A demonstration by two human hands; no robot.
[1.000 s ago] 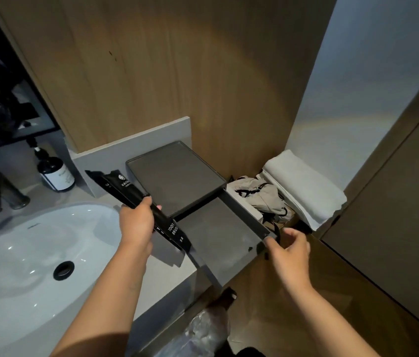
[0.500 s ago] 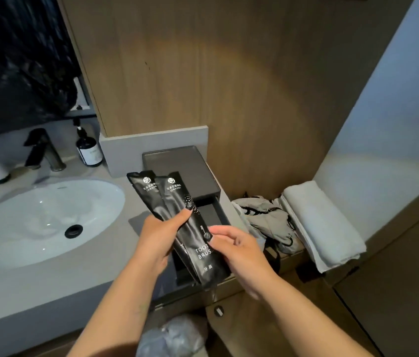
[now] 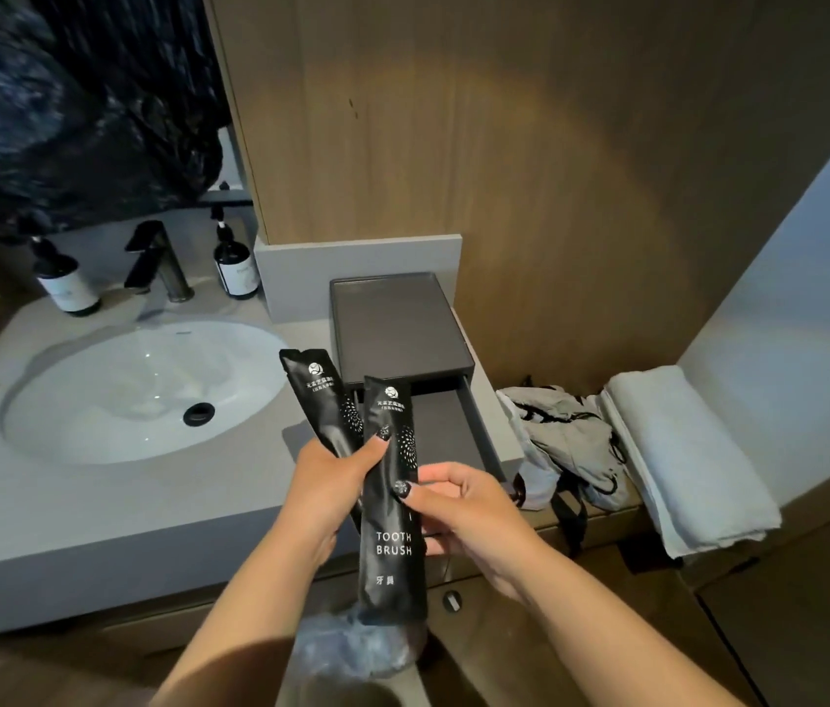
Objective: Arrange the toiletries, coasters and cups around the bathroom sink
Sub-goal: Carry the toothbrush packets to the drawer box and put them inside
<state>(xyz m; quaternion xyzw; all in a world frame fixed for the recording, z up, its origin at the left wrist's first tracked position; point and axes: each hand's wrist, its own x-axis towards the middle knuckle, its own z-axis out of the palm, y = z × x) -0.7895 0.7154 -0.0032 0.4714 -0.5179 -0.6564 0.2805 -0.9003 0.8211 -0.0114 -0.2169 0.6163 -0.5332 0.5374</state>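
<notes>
Nearest the camera, the left hand [image 3: 323, 494] grips the rear toothbrush packet [image 3: 318, 400] with curled fingers, thumb laid across the front packet [image 3: 392, 507]. The right hand [image 3: 458, 507] pinches the front packet at mid-length, thumb on its face and fingers behind. Both packets are held upright and fanned, in the air above the near edge of the tabletop [image 3: 96, 502], just in front of the open drawer [image 3: 446, 431]. Judgement: the task is at an early stage; the packets are in hand but not yet placed, and the drawer looks empty. No coasters or cups are visible, so their state cannot be told. Farther back, the dark box [image 3: 392, 329] carrying the drawer stands against a low grey upstand at the right end of the tabletop. The white sink [image 3: 142, 390] lies to the left, its drain closed by a black plug. At the far edge a tap [image 3: 157, 267] stands between two dark pump bottles [image 3: 66, 283] [image 3: 235, 265]. Right of the box, on a lower ledge, lie a crumpled grey bag [image 3: 565, 441] and a folded white towel [image 3: 683, 451]. Wood panelling covers the far wall.
</notes>
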